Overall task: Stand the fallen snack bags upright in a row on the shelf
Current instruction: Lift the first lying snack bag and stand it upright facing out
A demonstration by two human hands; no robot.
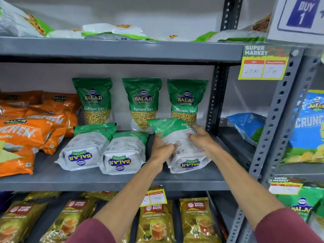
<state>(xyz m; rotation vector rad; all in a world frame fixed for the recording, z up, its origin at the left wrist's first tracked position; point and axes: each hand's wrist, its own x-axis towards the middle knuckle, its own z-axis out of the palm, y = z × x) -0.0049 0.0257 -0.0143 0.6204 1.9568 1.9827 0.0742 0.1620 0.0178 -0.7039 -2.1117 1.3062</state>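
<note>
Three green Ratlami Sev bags stand upright at the back of the grey middle shelf (52,179): left (93,100), middle (142,102), right (186,100). In front of them three more lie fallen with their white backs up. The left fallen bag (84,148) and the middle fallen bag (123,153) lie flat side by side. Both of my hands hold the right fallen bag (182,148), its green top end raised toward the back. My left hand (162,148) grips its left edge and my right hand (201,137) its right edge.
Orange snack bags (26,130) are piled at the left of the same shelf. A perforated grey upright (217,95) bounds the shelf on the right, with blue bags (249,127) beyond it. Tea packs (156,223) fill the shelf below, flat white-green bags (112,31) the one above.
</note>
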